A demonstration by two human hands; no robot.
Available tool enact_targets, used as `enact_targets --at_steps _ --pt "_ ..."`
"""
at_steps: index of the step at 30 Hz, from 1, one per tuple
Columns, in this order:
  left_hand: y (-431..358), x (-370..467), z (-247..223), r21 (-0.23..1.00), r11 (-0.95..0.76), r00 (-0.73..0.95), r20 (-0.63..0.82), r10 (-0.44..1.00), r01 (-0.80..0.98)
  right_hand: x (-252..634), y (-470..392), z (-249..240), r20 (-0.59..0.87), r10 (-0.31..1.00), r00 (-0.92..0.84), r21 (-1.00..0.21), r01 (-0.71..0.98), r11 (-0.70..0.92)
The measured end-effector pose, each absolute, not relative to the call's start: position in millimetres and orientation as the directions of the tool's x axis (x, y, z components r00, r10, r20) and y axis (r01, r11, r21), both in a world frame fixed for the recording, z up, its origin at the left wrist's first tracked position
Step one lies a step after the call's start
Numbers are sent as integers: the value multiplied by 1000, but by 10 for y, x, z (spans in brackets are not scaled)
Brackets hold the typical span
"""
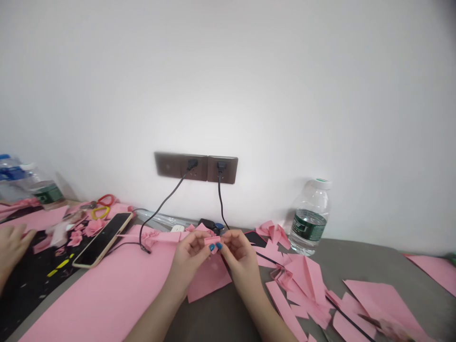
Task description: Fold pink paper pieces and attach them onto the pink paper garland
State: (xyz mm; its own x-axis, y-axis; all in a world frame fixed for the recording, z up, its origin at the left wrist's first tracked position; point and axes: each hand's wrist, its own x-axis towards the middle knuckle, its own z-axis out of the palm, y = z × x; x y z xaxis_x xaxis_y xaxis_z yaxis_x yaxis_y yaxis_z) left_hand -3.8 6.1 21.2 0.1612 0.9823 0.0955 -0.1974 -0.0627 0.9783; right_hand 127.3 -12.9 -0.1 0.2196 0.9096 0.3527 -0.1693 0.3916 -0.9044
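Folded pink paper strip (pixel 213 241), over worktop (pixel 217 323), 6 o'clock from wall sockets (pixel 231 171) | left hand (pixel 190 259), right hand (pixel 243 259): fingers pinch opposite ends, probably steadying its crease | smartphone (pixel 103 241) lies at 9 o'clock, clear of both

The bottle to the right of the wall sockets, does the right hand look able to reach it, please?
Probably yes: only low-lying things, such as pink paper scraps, seem to lie between the right hand and the bottle, though that hand would likely first have to release the small pink piece.
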Motion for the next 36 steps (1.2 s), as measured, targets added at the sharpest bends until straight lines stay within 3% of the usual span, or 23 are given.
enact_targets --at_steps 8,13,24,36 --pt "34 -7 174 956 49 226 18 974 -290 1284 -153 -10 417 880 225 -907 43 419" --pt "26 8 183 939 100 246 -17 969 -329 1301 -162 32 557 791 252 -829 225 512" --pt "48 -15 137 958 105 203 -50 978 -268 1316 -174 65 642 749 165 -748 347 565" --pt "52 -24 171 954 68 159 -21 987 -291 1427 -160 44 772 631 -74 -459 622 634"
